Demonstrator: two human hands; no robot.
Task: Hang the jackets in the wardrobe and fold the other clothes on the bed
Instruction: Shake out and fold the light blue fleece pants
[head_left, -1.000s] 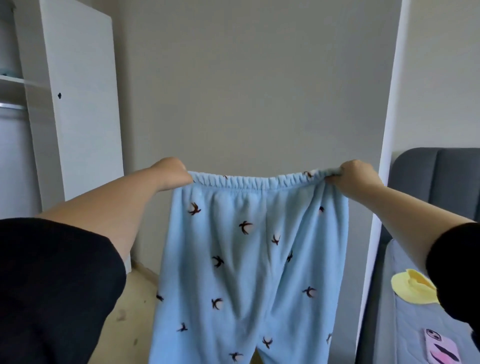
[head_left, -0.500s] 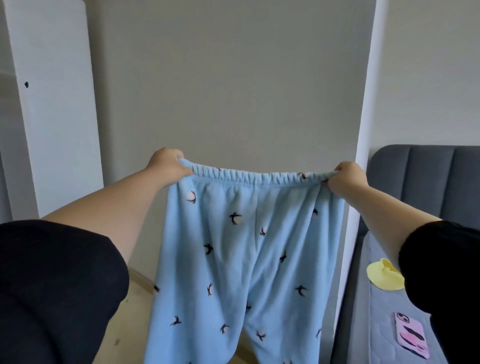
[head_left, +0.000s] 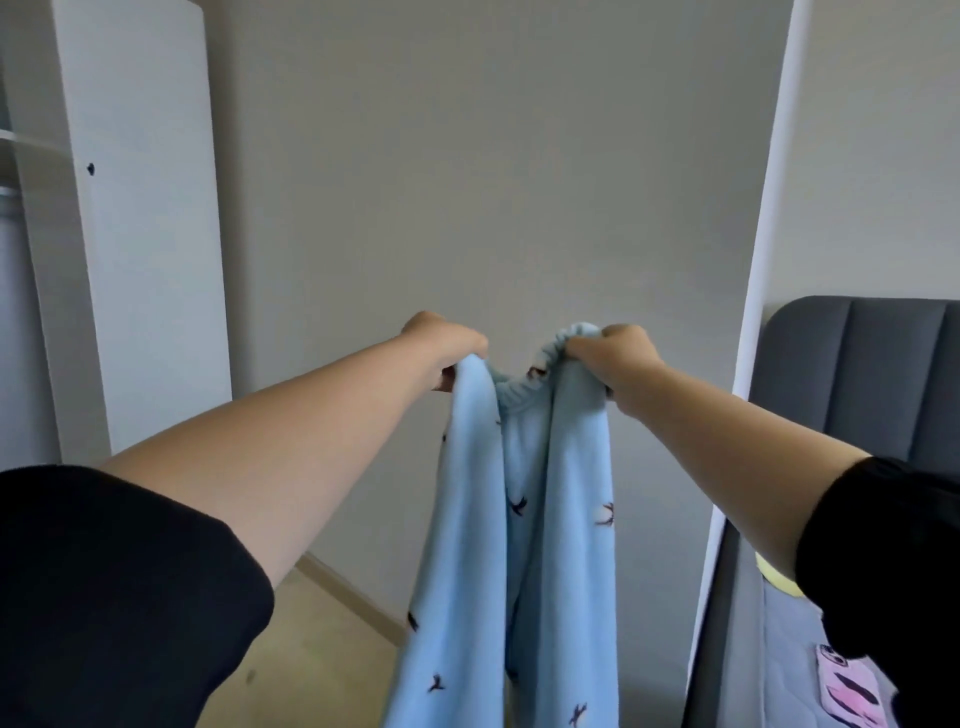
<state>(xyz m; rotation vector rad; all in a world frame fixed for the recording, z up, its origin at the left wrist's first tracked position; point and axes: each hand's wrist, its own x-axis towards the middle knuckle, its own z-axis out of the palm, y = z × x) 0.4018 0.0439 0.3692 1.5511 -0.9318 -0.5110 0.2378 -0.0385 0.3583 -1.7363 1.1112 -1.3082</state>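
Trousers (head_left: 561, 519) gripped at the waistband (head_left: 519, 389)

My left hand (head_left: 441, 338) and right hand (head_left: 613, 351) are near each other, raised in front of me, the fingers of each curled tight round one end of the elastic. The pale blue, bird-printed legs hang folded together before the wall (head_left: 493, 182), between the white wardrobe (head_left: 140, 234) and the grey bed (head_left: 789, 649).

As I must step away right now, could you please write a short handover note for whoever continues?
Left hand grips one waistband end of the blue trousers; right hand grips the other, close beside it.
The trousers hang in the air, halved lengthwise, legs side by side; bed to the right, wardrobe to the left.
Done: lengthwise fold nearly closed.
Left: lay them on the bed, finish folding. No jackets in view.
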